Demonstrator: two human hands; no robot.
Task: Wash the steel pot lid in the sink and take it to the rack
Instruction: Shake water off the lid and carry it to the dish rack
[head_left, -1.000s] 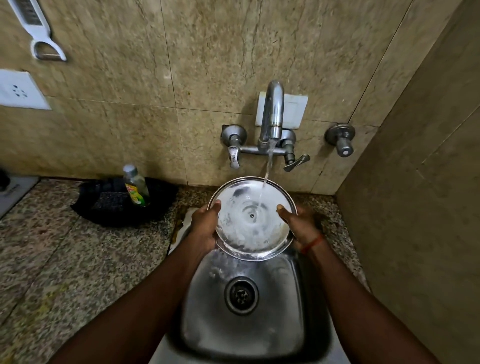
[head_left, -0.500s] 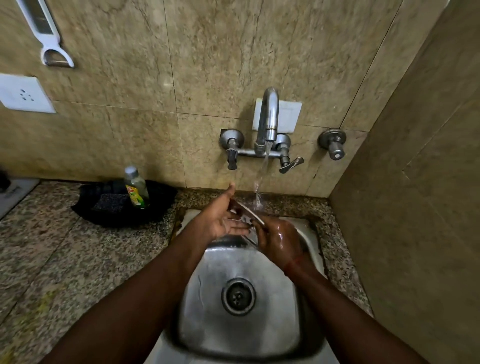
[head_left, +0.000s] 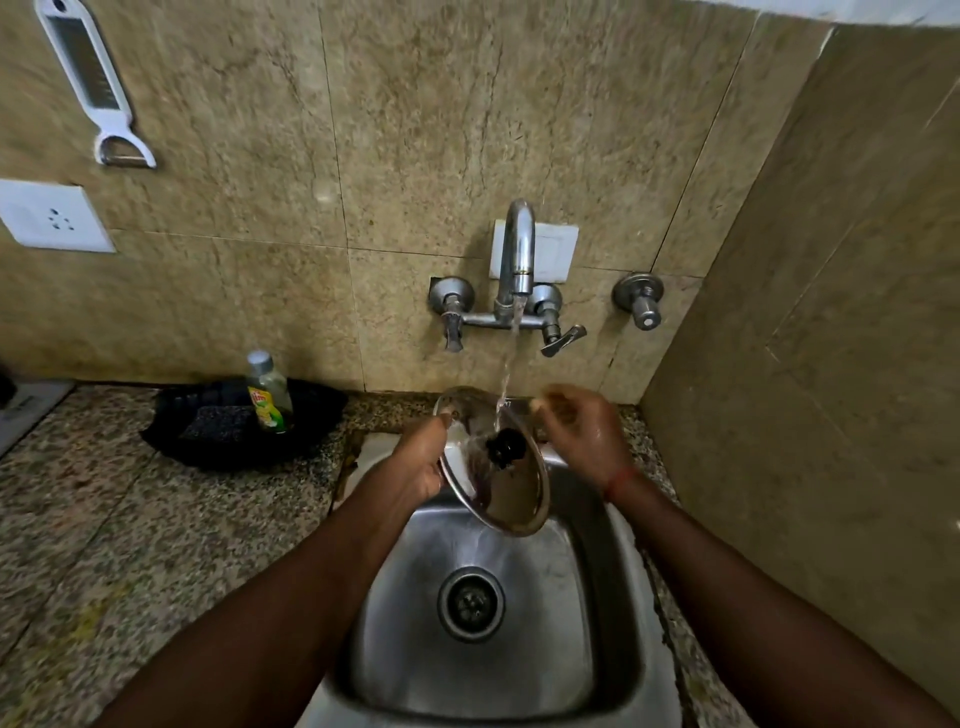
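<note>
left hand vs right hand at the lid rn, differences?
Left hand grips the steel pot lid by its left rim; right hand sits at its upper right edge, contact unclear. Left hand looks sharp; right hand is blurred. Right wrist has a red thread; left wrist is bare. Both are over the sink, near the running water.

The round steel lid (head_left: 511, 493), black knob (head_left: 503, 449) facing up, is wet and tilted over the back of the steel sink (head_left: 545, 639).
</note>
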